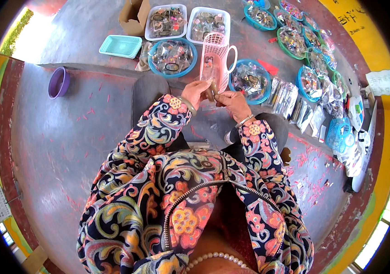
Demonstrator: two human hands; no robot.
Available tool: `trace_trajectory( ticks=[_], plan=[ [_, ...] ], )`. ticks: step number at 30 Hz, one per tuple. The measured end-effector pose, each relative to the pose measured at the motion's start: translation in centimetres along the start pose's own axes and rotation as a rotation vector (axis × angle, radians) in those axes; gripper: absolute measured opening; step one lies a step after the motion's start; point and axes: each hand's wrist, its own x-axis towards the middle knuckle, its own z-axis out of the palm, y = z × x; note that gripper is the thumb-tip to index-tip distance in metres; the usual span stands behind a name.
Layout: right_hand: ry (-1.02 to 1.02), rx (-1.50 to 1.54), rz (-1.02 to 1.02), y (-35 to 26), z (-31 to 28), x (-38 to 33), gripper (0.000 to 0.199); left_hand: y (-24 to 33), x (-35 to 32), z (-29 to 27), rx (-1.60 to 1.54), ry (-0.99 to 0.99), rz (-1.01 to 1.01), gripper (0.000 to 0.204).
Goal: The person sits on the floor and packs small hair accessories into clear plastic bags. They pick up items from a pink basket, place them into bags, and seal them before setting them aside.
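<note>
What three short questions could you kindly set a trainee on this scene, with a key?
1. True or false: the purple bowl stands to the left of the pink basket.
2. What do the left hand and right hand hold between them? A: scissors; B: a brown thing; C: a spoon.
3. Fill in: the carton stands beside a ___ tub.

Key: 1 true; 2 B; 3 white.
</note>
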Motion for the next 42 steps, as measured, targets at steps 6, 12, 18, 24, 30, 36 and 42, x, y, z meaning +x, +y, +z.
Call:
trace_trajectory(
  ticks=[6,12,18,24,30,36,42],
  plan=[
    [0.02,-0.045,-0.07,-0.3,0.2,0.1,0.021,-1.0,0.3,-0.9,0.123,0.132,0.0,0.027],
    [0.249,-0.145,-0.002,-0.8,-2.0,0.1,0.018,-1.1,0.6,-0.4,0.112,0.531,0.026,0.038],
    [0.391,-0.467,-0.091,-2.9,-1.5,1.6,0.017,-0.8,0.4,-0.9,0.098,0.561,0.054,0.039],
    [0.36,-0.569,-0.007,-0.4,-2.3,6.4,0.023,-0.3,0.2,-0.1,0.113,0.544,0.058,0.037],
    [0.44,-0.597,-0.105,-0.5,-2.7,6.3,0.027,-0.5,0.2,-0.3,0.111,0.544,0.053,0.036],
    [0.559,-0.202,-0.154,-6.8,-8.0,3.2,0.021,-0.7,0.6,-0.4,0.11,0.505,0.019,0.033],
    [0.753,-0.099,-0.105,-6.9,-17.1,3.1,0.016,-0.7,0.9,-0.2,0.121,0.522,-0.028,0.028]
  ],
)
